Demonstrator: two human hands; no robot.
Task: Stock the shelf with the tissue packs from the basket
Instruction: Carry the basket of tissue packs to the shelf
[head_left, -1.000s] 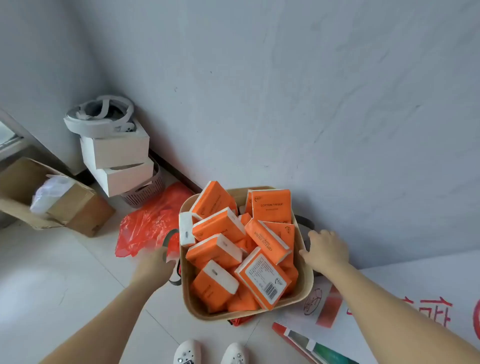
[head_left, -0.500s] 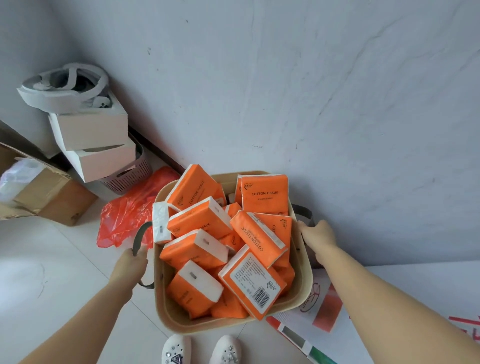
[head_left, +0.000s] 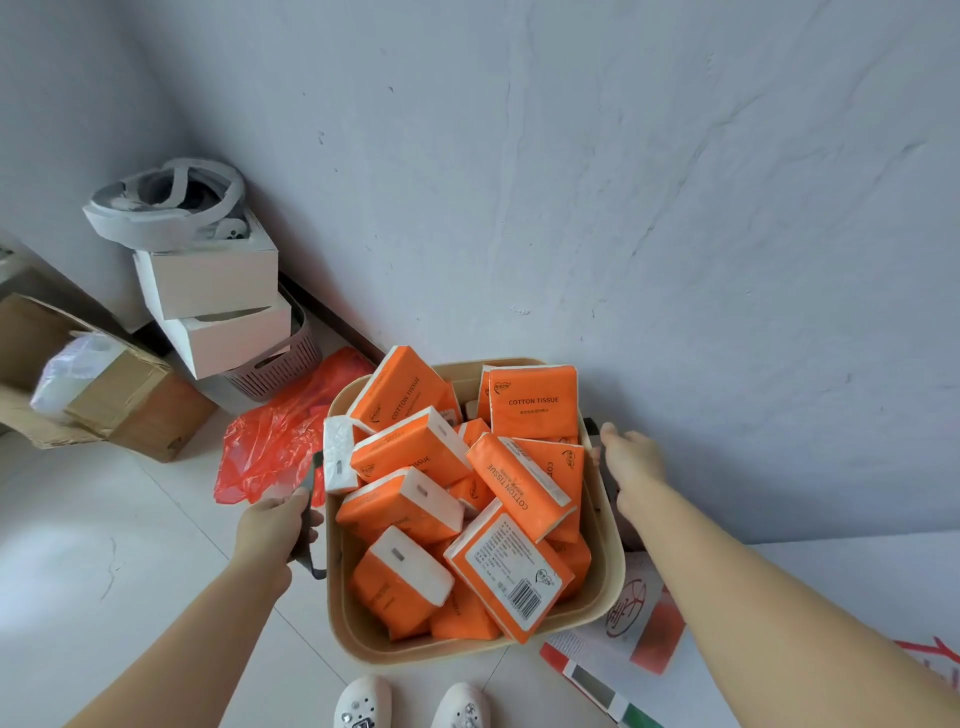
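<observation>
Since a second ago both hands have gone from reaching to gripping. My left hand (head_left: 272, 530) curls round one of the basket (head_left: 353, 618) handles (head_left: 313, 569), and my right hand (head_left: 631, 457) clasps the other. The tissue packs (head_left: 410, 447) are heaped inside at centre frame. No shelf is in view, so I reckon carrying comes next.

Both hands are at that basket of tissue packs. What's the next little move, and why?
Probably lift the basket level: the left hand and right hand each grip a dark handle, it is piled with tissue packs, and no shelf shows.
</observation>
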